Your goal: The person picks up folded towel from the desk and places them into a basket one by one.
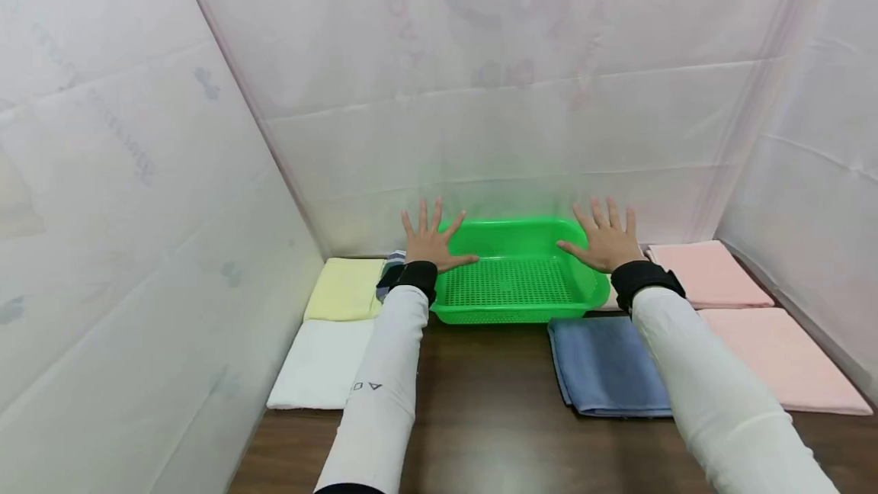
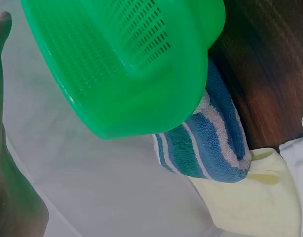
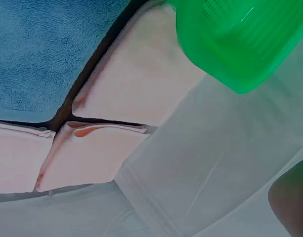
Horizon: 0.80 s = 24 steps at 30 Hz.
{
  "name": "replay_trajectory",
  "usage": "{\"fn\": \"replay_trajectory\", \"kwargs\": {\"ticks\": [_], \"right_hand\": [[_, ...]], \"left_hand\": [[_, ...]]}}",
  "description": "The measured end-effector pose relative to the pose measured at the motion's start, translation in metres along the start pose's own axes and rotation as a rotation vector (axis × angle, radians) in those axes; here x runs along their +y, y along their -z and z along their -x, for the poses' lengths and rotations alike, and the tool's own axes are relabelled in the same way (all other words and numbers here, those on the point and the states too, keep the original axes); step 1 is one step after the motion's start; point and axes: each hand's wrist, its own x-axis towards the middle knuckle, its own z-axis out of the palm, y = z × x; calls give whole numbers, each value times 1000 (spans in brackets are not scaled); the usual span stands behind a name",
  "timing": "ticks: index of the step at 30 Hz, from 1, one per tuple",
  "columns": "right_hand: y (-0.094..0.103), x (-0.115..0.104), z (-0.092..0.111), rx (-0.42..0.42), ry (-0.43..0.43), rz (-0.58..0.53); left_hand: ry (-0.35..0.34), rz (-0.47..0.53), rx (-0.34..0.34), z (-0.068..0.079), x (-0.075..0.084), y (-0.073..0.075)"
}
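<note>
Both hands are stretched forward with fingers spread and nothing held. In the head view, my left hand (image 1: pixel 434 242) overlaps the left end of a green plastic basket (image 1: pixel 453 315); my right hand (image 1: pixel 605 241) overlaps its right end. The basket has a slotted floor and nothing in it. Beside its left end lies a striped blue, green and white towel (image 2: pixel 205 140), largely hidden by the left wrist in the head view. A folded blue towel (image 1: pixel 607 368) lies in front of the basket's right end, below the right forearm.
At left, a folded yellow towel (image 1: pixel 348 288) lies behind a white one (image 1: pixel 322 364). Pink folded towels (image 1: pixel 709 273) lie at right, with a pale pink one (image 3: pixel 136 69) beside the basket. White sheeting (image 1: pixel 480 97) walls the brown table (image 1: pixel 480 410) at back and sides.
</note>
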Motion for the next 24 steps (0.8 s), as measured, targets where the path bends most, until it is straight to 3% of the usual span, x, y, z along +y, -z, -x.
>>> {"fn": "replay_trajectory", "kwargs": {"ticks": [2,5,7,9,11,13,18,21,24], "right_hand": [[0,3,4,-7,-13,-4],[-5,8,15,0,-37,-12],[-12,13,23,16,-45,-16],[-20,20,30,44,-35,-36],[-27,29,34,82,3,-75],[-30,42,37,113,58,-125],[-29,79,49,118,200,-202],[-33,99,66,98,237,-183],[-40,112,79,48,233,-180]], "left_hand": [[-2,-13,-25,-14,-4,-37],[15,-47,-197,-21,1,-49],[22,-21,-332,1,12,-5],[16,24,-370,28,16,35],[9,121,-325,56,8,55],[11,234,-269,86,-5,64],[48,573,-225,149,-37,54],[67,722,-205,174,-39,46],[115,769,-166,188,-33,43]]}}
